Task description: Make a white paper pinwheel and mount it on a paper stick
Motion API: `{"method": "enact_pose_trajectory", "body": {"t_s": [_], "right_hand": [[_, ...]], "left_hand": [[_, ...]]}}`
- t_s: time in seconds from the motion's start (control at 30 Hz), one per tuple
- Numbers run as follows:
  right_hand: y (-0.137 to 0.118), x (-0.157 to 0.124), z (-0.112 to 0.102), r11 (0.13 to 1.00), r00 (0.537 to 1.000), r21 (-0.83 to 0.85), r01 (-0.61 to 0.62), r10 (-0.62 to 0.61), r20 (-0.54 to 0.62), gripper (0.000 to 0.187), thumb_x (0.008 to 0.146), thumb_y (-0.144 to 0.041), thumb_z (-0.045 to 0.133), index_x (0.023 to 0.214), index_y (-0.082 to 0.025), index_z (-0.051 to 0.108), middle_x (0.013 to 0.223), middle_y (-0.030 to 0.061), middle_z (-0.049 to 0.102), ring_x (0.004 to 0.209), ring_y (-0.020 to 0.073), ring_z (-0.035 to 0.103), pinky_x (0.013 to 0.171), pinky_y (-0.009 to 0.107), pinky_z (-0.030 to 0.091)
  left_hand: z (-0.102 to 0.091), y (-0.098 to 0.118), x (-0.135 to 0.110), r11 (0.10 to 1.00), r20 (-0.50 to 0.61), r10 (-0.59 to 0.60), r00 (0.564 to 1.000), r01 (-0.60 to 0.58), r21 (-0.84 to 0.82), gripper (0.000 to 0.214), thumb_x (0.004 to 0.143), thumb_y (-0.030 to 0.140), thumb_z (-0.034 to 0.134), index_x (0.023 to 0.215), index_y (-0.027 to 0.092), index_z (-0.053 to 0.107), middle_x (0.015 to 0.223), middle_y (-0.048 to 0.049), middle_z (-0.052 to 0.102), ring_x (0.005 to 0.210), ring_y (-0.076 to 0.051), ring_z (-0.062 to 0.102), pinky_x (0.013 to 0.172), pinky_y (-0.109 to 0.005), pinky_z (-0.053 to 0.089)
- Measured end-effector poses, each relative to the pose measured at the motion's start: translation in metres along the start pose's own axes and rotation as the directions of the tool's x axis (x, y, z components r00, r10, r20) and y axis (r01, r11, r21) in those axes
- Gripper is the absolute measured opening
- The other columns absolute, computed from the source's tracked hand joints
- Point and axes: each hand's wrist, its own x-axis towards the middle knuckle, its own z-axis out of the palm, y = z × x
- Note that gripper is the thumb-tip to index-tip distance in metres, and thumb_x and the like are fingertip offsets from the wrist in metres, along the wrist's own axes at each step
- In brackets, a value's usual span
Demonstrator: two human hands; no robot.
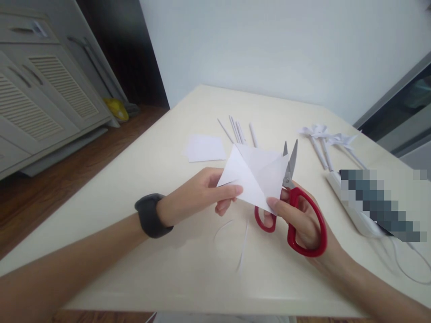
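This looks like a room in a home. On the far left stands a pale grey cabinet with louvred doors and bar handles (43, 98), set on a brown wood-plank floor (84, 161). A dark open doorway (131, 58) lies beyond it, with a small yellow rounded object (116, 109) on the floor beside it. A plain white wall (269, 45) runs behind a cream, smooth-topped table (161, 148), and a grey-framed glass pane (404, 103) shows far right. The table carries household craft things: thin rolled white paper sticks (237, 130), white paper pinwheels (323, 134), red-handled scissors (296, 202) and a folded white paper sheet (256, 172).
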Motion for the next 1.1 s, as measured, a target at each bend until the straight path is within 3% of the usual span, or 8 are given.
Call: {"method": "enact_pose_trajectory", "body": {"t_s": [0.17,0.37,0.53,0.67,0.8,0.93,1.1], "right_hand": [[0.003,0.001,0.004,0.997,0.992,0.005,0.074,-0.073,-0.1,0.005,0.085,-0.015,0.045,0.082,-0.018,0.047,0.058,-0.0017,0.055,0.053,0.0119,0.053,0.055,0.026,0.043],[0.0,-0.004,0.009,0.992,0.985,-0.066,0.11,-0.118,-0.124,0.004,0.085,-0.015,0.049,0.086,-0.019,0.047,0.057,-0.0036,0.055,0.054,0.0116,0.054,0.056,0.026,0.044],[-0.003,-0.01,0.013,0.992,0.985,-0.104,0.078,-0.093,-0.145,0.008,0.083,-0.015,0.053,0.087,-0.02,0.047,0.059,-0.0043,0.055,0.053,0.0105,0.055,0.053,0.024,0.043],[-0.002,-0.007,0.012,0.998,0.998,-0.015,0.054,-0.054,-0.037,0.005,0.086,-0.016,0.048,0.084,-0.02,0.045,0.059,-0.0032,0.055,0.054,0.0112,0.054,0.055,0.025,0.043],[0.002,-0.004,0.011,0.987,0.989,0.16,0.001,-0.025,0.146,0.008,0.09,-0.021,0.039,0.094,-0.02,0.045,0.066,-0.0005,0.055,0.054,0.0118,0.051,0.055,0.029,0.041],[0.0,-0.006,0.011,0.983,0.958,0.173,-0.052,0.0,0.287,0.018,0.091,-0.031,0.038,0.099,-0.017,0.044,0.076,0.0049,0.057,0.059,0.0137,0.052,0.059,0.032,0.041],[-0.008,-0.01,0.01,0.991,0.919,0.093,-0.093,0.049,0.39,0.029,0.087,-0.039,0.042,0.102,-0.015,0.043,0.082,0.0077,0.056,0.065,0.0155,0.052,0.063,0.033,0.04]], "left_hand": [[0.011,-0.007,0.0,0.989,0.07,-0.001,0.998,0.011,-0.149,0.037,0.085,0.035,0.049,0.055,0.014,0.046,0.048,0.0025,0.047,0.047,-0.008,0.046,0.05,-0.022,0.038],[0.024,-0.016,0.0,0.969,0.146,-0.048,0.988,0.081,-0.233,0.029,0.086,0.035,0.046,0.067,0.014,0.053,0.046,0.0048,0.045,0.045,-0.008,0.045,0.05,-0.021,0.041],[0.025,-0.013,-0.002,0.971,-0.007,-0.064,0.998,0.061,-0.23,0.034,0.086,0.035,0.048,0.059,0.014,0.054,0.043,0.0048,0.045,0.044,-0.007,0.045,0.05,-0.02,0.04],[0.023,-0.011,-0.005,0.983,-0.147,0.015,0.989,-0.041,-0.177,0.041,0.086,0.027,0.047,0.048,0.014,0.045,0.041,0.004,0.044,0.042,-0.006,0.043,0.048,-0.02,0.037],[0.018,-0.009,-0.008,0.957,-0.336,0.152,0.93,-0.223,-0.185,0.041,0.086,0.021,0.046,0.046,0.015,0.038,0.042,0.0051,0.039,0.04,-0.005,0.04,0.043,-0.02,0.033],[0.013,-0.006,-0.005,0.907,-0.5,0.204,0.842,-0.354,-0.226,0.036,0.083,0.014,0.047,0.048,0.016,0.036,0.042,0.0064,0.033,0.037,-0.004,0.034,0.04,-0.021,0.029],[0.011,-0.006,-0.001,0.903,-0.531,0.184,0.827,-0.356,-0.24,0.033,0.082,0.011,0.047,0.051,0.017,0.036,0.041,0.0075,0.029,0.035,-0.005,0.031,0.038,-0.021,0.026]]}}
